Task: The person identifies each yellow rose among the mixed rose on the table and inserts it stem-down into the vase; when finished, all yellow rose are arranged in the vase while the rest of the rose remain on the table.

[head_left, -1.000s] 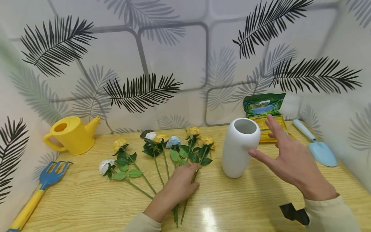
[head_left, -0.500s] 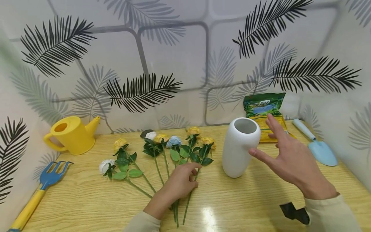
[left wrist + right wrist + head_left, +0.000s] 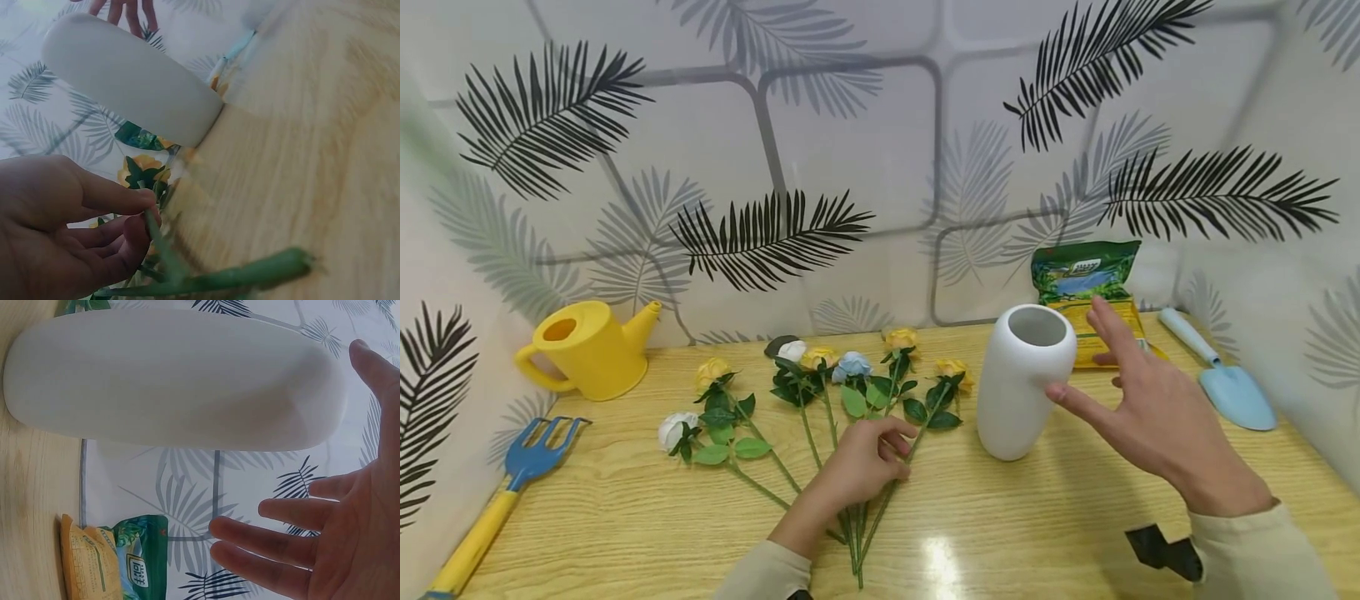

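My left hand (image 3: 861, 467) pinches the green stem of a yellow rose (image 3: 953, 372) between thumb and fingertips; the left wrist view shows this stem (image 3: 164, 250) close up. The rose leans right, its bloom just left of the white vase (image 3: 1022, 392), which stands upright. More roses lie fanned out beneath and left of that hand: a white rose (image 3: 677, 431), a yellow rose (image 3: 711, 375), a blue rose (image 3: 853, 365) and others. Some stems are partly hidden by the hand. My right hand (image 3: 1157, 417) is spread beside the vase, apart from it in the right wrist view.
A yellow watering can (image 3: 587, 350) stands at the back left, with a blue hand fork (image 3: 535, 454) in front of it. Behind the vase is a green and yellow packet (image 3: 1086, 275). A light blue trowel (image 3: 1236, 396) lies far right. A patterned wall closes the back.
The yellow rose in my left hand has shifted right toward the vase, and its stem's lower end has swung left. My right hand and the vase have stayed in place.
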`<state>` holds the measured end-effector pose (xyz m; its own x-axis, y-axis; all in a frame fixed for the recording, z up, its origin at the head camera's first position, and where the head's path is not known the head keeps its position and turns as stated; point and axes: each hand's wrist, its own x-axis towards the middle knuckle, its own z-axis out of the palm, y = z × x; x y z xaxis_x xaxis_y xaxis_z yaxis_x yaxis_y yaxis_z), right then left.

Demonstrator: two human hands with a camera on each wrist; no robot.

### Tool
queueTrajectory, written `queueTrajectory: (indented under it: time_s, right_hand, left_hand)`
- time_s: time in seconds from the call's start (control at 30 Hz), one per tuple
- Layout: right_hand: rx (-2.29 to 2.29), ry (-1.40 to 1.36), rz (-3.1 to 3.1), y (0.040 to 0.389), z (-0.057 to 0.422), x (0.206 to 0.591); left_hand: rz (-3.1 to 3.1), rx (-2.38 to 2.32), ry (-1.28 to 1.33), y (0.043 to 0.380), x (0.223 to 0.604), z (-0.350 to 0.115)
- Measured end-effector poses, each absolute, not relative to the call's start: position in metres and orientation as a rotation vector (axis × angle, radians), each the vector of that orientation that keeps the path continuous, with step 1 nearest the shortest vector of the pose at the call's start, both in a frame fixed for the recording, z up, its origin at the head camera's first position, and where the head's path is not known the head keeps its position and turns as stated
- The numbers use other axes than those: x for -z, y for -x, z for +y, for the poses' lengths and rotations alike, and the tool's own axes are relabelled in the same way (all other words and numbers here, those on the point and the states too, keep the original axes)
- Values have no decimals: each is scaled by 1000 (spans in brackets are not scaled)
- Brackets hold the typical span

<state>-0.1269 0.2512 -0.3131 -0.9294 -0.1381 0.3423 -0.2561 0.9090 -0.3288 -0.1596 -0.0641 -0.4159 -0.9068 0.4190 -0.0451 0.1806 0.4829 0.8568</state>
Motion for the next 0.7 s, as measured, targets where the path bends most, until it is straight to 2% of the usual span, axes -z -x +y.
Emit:
queueTrajectory:
  time_s: [0.4,0.7]
  right_hand:
    - [-745,-353,-2851,129,247,316]
    - [-923,-430,-2736,134,243,323]
  left_hand:
    - [2122,-1792,-306,160,402,-66]
    - [1982,-2020,-329,161,353,-54]
